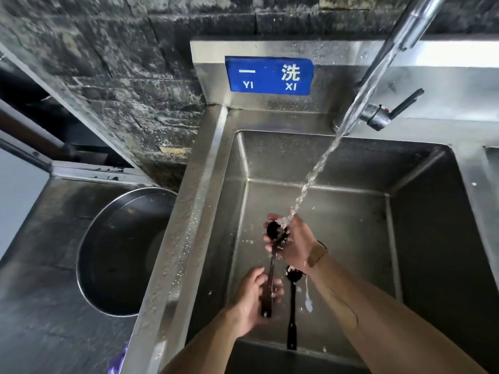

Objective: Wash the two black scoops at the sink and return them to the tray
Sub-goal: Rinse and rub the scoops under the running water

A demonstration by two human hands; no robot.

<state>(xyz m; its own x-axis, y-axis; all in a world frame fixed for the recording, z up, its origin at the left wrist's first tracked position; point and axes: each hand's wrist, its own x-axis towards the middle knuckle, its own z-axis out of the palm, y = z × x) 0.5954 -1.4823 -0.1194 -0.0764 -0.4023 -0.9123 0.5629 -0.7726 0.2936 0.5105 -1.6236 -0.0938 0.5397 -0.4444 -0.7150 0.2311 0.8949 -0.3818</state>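
Over the steel sink [421, 238], my left hand [253, 298] grips the handle of a black scoop [271, 268]. Its round bowl points away from me, under the running water stream [318, 168]. My right hand [294, 244] wraps around that bowl, fingers curled on it, with water splashing over them. The second black scoop [292, 306] lies flat on the sink floor just right of my left hand, bowl away from me, handle toward the near wall. No tray is in view.
The tap spout [405, 36] arches in from the upper right, its lever [388, 112] behind the sink. A blue sign [270, 75] is on the backsplash. A large round metal basin [121, 252] sits on the counter to the left of the sink.
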